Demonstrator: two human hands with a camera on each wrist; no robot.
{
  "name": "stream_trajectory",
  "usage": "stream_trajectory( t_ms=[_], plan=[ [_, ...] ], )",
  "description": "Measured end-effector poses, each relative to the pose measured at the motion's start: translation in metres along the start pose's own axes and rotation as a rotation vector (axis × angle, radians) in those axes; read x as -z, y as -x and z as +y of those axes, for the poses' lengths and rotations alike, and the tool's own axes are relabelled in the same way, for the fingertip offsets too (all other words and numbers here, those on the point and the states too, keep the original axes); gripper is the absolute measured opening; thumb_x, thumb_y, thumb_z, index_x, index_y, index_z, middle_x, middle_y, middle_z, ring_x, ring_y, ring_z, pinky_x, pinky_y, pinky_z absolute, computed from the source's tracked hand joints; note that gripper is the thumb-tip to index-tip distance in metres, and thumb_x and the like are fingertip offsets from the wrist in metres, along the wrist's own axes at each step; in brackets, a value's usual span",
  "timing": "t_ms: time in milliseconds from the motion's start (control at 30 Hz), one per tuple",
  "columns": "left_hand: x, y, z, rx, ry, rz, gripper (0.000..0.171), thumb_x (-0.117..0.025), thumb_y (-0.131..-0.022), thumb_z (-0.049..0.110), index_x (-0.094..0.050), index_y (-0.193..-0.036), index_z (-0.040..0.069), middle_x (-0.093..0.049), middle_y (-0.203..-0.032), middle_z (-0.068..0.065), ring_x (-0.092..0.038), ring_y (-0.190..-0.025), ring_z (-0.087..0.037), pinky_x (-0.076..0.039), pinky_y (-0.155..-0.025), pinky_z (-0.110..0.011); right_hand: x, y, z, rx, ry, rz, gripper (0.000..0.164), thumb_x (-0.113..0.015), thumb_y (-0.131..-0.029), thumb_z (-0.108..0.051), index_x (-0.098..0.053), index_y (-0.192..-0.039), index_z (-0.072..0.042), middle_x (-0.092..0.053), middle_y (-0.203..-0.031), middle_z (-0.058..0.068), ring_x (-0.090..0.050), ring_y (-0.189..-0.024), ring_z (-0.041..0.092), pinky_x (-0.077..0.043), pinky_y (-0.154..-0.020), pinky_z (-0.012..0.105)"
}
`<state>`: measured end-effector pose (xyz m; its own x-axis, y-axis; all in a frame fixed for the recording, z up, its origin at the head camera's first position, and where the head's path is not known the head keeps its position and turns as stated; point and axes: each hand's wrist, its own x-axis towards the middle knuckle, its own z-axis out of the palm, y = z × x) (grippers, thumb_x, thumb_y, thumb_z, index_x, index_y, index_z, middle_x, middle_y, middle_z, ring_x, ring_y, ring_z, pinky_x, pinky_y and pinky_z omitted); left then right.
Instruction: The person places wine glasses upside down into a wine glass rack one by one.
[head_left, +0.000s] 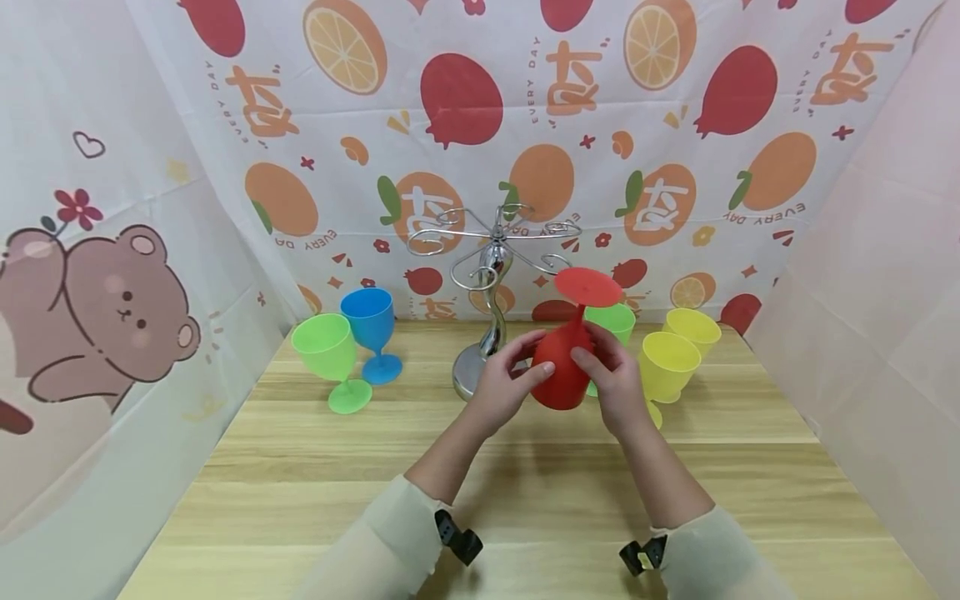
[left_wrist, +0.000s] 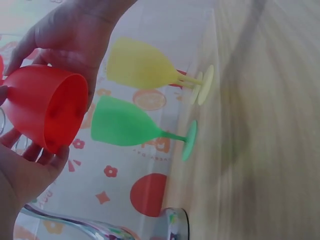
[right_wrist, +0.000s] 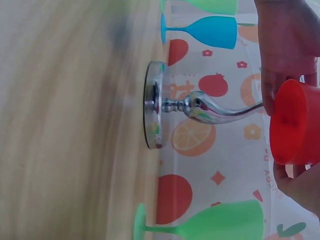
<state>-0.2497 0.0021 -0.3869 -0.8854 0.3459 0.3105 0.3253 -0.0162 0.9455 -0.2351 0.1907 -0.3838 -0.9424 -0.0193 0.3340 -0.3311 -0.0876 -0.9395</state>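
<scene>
A red plastic goblet (head_left: 561, 367) is held upside down between both hands, its foot up and its rim downward above the table. My left hand (head_left: 501, 390) grips the bowl from the left, thumb along its side. On the other side my right hand (head_left: 617, 385) grips it near the stem, thumb on the bowl. The open mouth of the red goblet (left_wrist: 66, 114) faces the table in the left wrist view. Just behind stands a silver metal stand (head_left: 492, 271) with several looped wire arms spreading from its top.
A green goblet (head_left: 324, 348) and a blue goblet (head_left: 369, 323) stand upright at the left. Another green goblet (head_left: 613, 322) is partly hidden behind the right hand. Two yellow goblets (head_left: 667, 371) stand right of it. Printed fabric (head_left: 465, 167) hangs behind the wooden table (head_left: 360, 492).
</scene>
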Motion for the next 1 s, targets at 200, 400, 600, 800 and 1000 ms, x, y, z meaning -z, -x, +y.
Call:
stream_trajectory(
  t_ms=[200,400,600,800,1000],
  plan=[
    [-0.002,-0.011,0.008,0.011,-0.018,-0.018,0.052,-0.067,-0.093,0.026,-0.051,-0.142,0.019,-0.057,-0.134,-0.001,-0.053,-0.123,-0.021,-0.054,-0.096,-0.040,0.004,-0.011,-0.009,-0.028,-0.040,0.032,0.048,-0.058,-0.098,-0.016,-0.047,-0.143,-0.008,-0.054,-0.128,0.002,-0.052,-0.119,0.022,-0.055,-0.089,0.025],
    [-0.002,-0.021,0.014,-0.015,-0.049,0.008,0.057,-0.071,-0.090,0.025,-0.049,-0.143,0.020,-0.057,-0.135,0.000,-0.053,-0.123,-0.022,-0.054,-0.096,-0.041,0.004,-0.023,-0.017,-0.038,-0.082,0.069,0.051,-0.062,-0.096,-0.022,-0.043,-0.144,-0.015,-0.054,-0.126,0.004,-0.053,-0.119,0.022,-0.056,-0.089,0.027],
    [-0.004,-0.031,0.014,-0.025,-0.038,0.033,0.056,-0.070,-0.091,0.026,-0.049,-0.143,0.019,-0.057,-0.134,-0.001,-0.053,-0.122,-0.021,-0.054,-0.096,-0.039,0.004,-0.035,-0.016,-0.051,-0.082,0.110,0.050,-0.065,-0.095,-0.031,-0.046,-0.138,-0.014,-0.053,-0.129,0.005,-0.052,-0.121,0.023,-0.056,-0.088,0.026],
    [-0.003,-0.041,0.012,-0.022,-0.026,0.054,0.054,-0.069,-0.093,0.027,-0.049,-0.142,0.017,-0.056,-0.134,-0.003,-0.053,-0.122,-0.022,-0.054,-0.096,-0.039,0.002,-0.047,-0.011,-0.064,-0.098,0.128,0.054,-0.066,-0.094,-0.035,-0.049,-0.140,-0.014,-0.054,-0.134,0.006,-0.052,-0.122,0.024,-0.056,-0.088,0.027],
    [0.000,-0.045,0.007,-0.006,-0.052,0.069,0.055,-0.069,-0.093,0.027,-0.048,-0.143,0.017,-0.055,-0.136,-0.004,-0.053,-0.124,-0.024,-0.053,-0.097,-0.042,0.002,-0.055,-0.004,-0.083,-0.069,0.115,0.055,-0.065,-0.094,-0.037,-0.051,-0.142,-0.015,-0.055,-0.134,0.006,-0.054,-0.120,0.023,-0.057,-0.087,0.026]
  ],
)
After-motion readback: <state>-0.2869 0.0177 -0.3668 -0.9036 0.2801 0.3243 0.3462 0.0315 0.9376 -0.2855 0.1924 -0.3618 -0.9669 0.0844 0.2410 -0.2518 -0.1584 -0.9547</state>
